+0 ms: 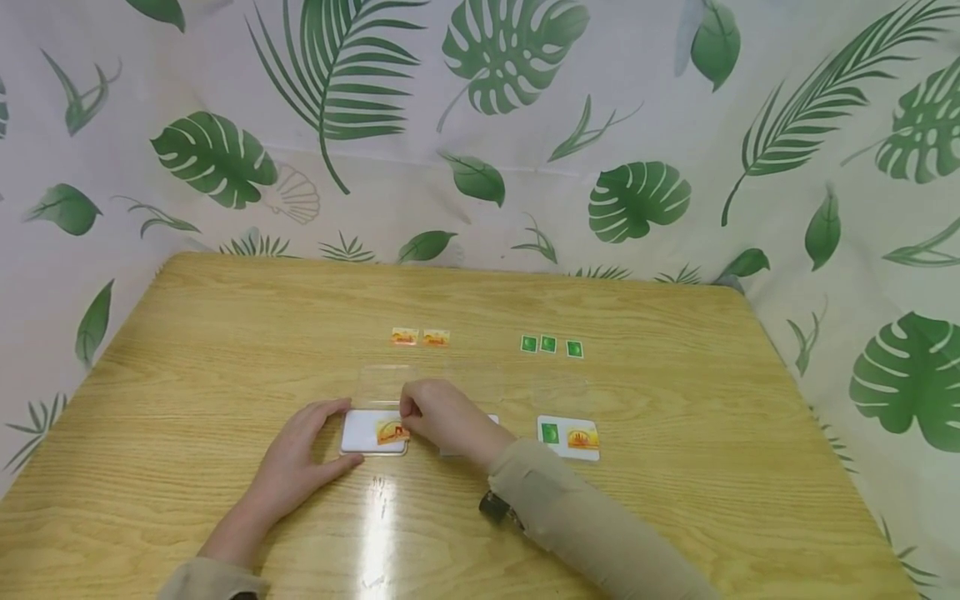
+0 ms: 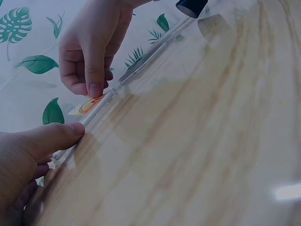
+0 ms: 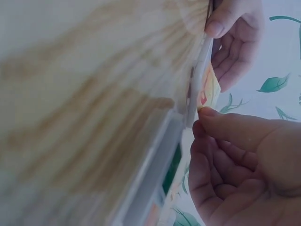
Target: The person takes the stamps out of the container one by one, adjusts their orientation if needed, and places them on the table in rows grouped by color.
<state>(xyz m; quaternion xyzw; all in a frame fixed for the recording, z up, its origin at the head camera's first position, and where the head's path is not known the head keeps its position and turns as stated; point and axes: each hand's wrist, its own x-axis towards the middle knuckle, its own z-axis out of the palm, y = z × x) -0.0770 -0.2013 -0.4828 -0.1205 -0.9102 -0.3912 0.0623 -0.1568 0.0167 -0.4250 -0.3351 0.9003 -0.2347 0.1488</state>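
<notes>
A white rounded rectangular card (image 1: 360, 431) lies near the middle of the wooden table, a clear rim showing along its lower edge. My left hand (image 1: 303, 446) grips its left end, with the thumb at the near edge and fingers at the far edge. Above the card's right part, my right hand (image 1: 446, 417) pinches an orange-and-yellow stamp (image 1: 390, 432) by its right side. The stamp stands tilted off the card in the right wrist view, its edge finely toothed. Beneath my right forearm a second white card (image 1: 492, 418) is mostly hidden.
To the right lies a white card (image 1: 557, 452) bearing a green and an orange stamp. Clear plastic pieces (image 1: 386, 382) lie behind the cards. Farther back are two orange stamps (image 1: 405, 337) and three green stamps (image 1: 548, 343). A leaf-patterned cloth (image 1: 540, 192) hangs behind the table.
</notes>
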